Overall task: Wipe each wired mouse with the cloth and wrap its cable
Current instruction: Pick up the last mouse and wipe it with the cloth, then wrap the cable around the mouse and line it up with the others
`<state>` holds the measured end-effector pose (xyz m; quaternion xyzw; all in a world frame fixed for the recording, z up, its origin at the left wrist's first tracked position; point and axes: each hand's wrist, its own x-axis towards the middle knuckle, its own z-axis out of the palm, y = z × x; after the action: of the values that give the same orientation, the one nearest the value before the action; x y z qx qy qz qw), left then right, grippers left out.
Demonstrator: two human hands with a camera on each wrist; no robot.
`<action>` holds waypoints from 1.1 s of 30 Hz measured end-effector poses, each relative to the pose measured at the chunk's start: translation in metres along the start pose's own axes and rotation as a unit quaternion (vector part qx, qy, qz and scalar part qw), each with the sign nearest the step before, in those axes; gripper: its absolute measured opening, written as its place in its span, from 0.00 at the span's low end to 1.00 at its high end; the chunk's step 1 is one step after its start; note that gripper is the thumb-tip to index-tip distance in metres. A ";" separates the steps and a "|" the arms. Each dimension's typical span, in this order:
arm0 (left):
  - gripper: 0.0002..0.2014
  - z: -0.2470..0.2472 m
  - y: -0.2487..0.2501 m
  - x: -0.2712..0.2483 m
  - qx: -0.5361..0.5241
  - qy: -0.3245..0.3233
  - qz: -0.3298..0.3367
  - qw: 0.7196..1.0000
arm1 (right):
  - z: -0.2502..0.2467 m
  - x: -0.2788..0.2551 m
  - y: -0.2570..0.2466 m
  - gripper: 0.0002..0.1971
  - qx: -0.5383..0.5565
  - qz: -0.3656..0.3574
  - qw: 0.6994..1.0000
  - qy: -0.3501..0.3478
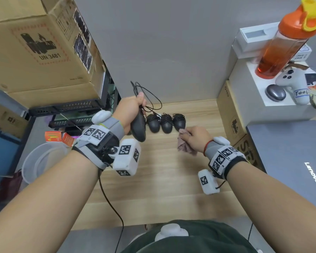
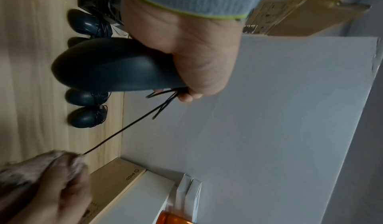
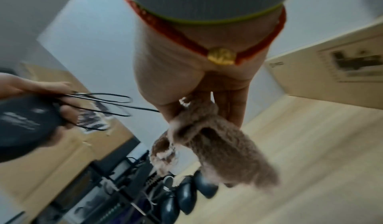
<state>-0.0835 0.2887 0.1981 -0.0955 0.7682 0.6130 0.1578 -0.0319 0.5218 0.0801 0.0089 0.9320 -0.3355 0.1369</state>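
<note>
Nearest the table's front edge, both forearms wear grey wristbands carrying white blocks with black-and-white square codes. At the right edge lies a grey laptop (image 1: 288,161) marked "Lenovo". Above the middle of the table (image 1: 162,179), the right hand (image 1: 196,138) has its fingers closed round a crumpled brownish cloth (image 1: 185,146) and pinches one strand of cable. To its left, the left hand (image 1: 130,111) grips a glossy black mouse (image 1: 138,129), lifted off the wood, with loose loops of its thin black cable (image 1: 150,96) bunched under the thumb. Three more mice (image 1: 166,123), cables wound round them, sit side by side near the back edge. Beyond the left corner stands a cardboard box (image 1: 38,44) printed "UN 3481".
</note>
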 end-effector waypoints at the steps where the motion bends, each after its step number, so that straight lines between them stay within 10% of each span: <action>1: 0.23 -0.001 -0.001 -0.001 0.002 0.000 -0.003 1.000 | 0.001 -0.001 0.009 0.15 0.006 0.016 1.000 -0.003; 18: 0.21 -0.019 -0.006 0.005 0.058 0.066 0.017 0.996 | -0.001 0.004 0.029 0.07 0.212 0.042 0.976 0.012; 27: 0.26 0.005 -0.023 -0.007 0.076 0.026 0.033 0.996 | 0.004 0.016 0.044 0.10 0.434 0.248 0.857 0.125; 33: 0.26 0.001 -0.022 -0.010 0.099 0.036 0.057 0.993 | 0.006 -0.004 0.071 0.16 0.281 0.277 0.908 0.139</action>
<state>-0.0668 0.2845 0.1817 -0.0572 0.8344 0.5384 0.1031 -0.0185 0.5733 0.0322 0.3511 0.7691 -0.5273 0.0851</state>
